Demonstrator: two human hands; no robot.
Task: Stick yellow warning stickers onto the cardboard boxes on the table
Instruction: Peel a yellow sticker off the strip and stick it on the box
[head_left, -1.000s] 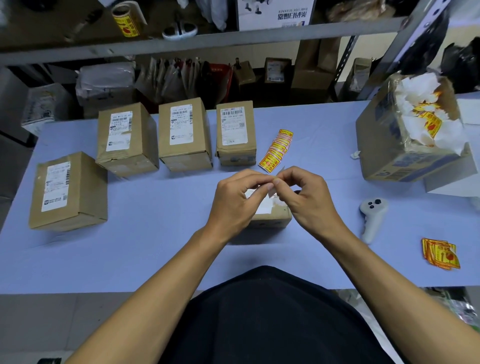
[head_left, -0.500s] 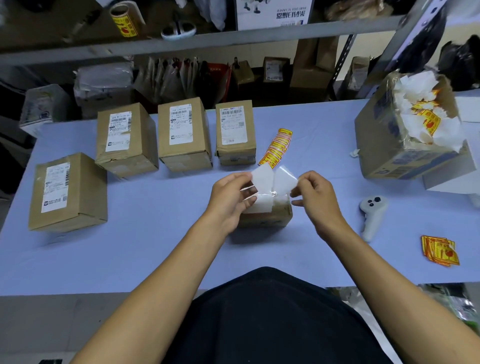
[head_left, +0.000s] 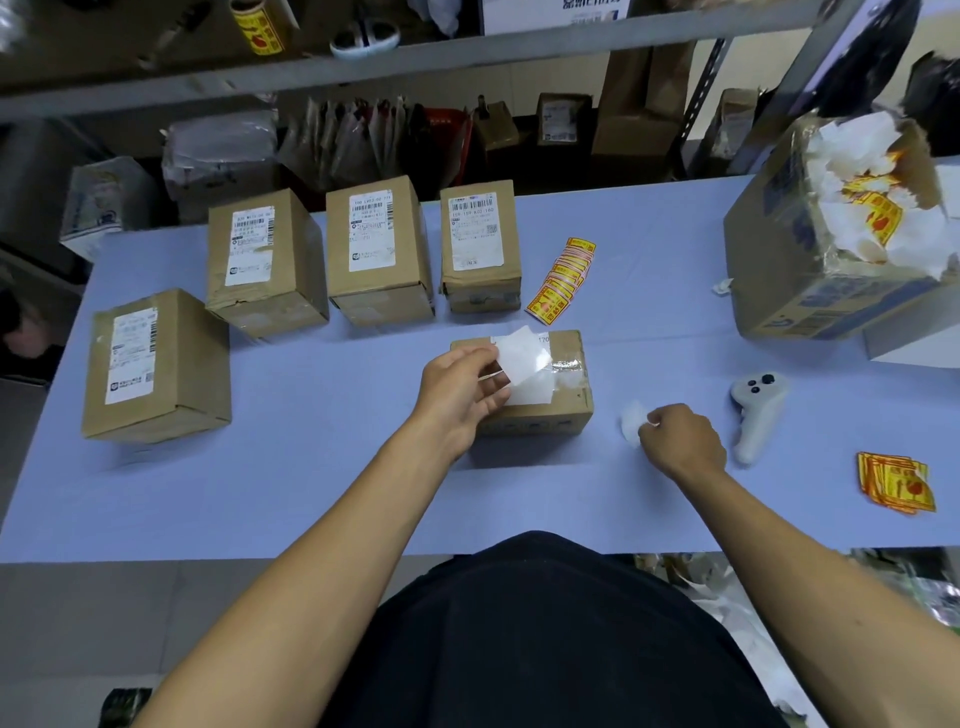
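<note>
A person in a black top stands at the near edge of a pale blue counter (head_left: 260, 493). The strip of counter closest to the person is bare and flat.

The right hand (head_left: 683, 439) rests on the counter, curled up, and its grip pinches a small crumpled white paper scrap (head_left: 632, 422). Just to its right lies a white game controller (head_left: 756, 415). Further right, near the counter's right edge, sits a small pile of yellow warning stickers with red print (head_left: 894, 482).

The left hand (head_left: 460, 395) is raised over a small brown cardboard box (head_left: 540, 384) in the middle of the counter. Its fingers and thumb pinch a white square sticker sheet (head_left: 523, 353) by one corner, with the white side facing up. The sheet hangs over the box top, which has a white label and shiny tape. There is open counter between this box and the right hand.

On the left, near the counter's left edge, lies a bigger brown box with a white label (head_left: 156, 366). Behind the middle box is a strip of yellow stickers (head_left: 561, 278).

At the far edge stand three brown labelled boxes (head_left: 376, 249) in a row, close but not touching. At the far right corner a large open carton (head_left: 810, 234) holds white paper scraps and yellow sticker bits.

Beyond the counter a metal shelf (head_left: 415, 57) holds a yellow sticker roll (head_left: 257, 26).
</note>
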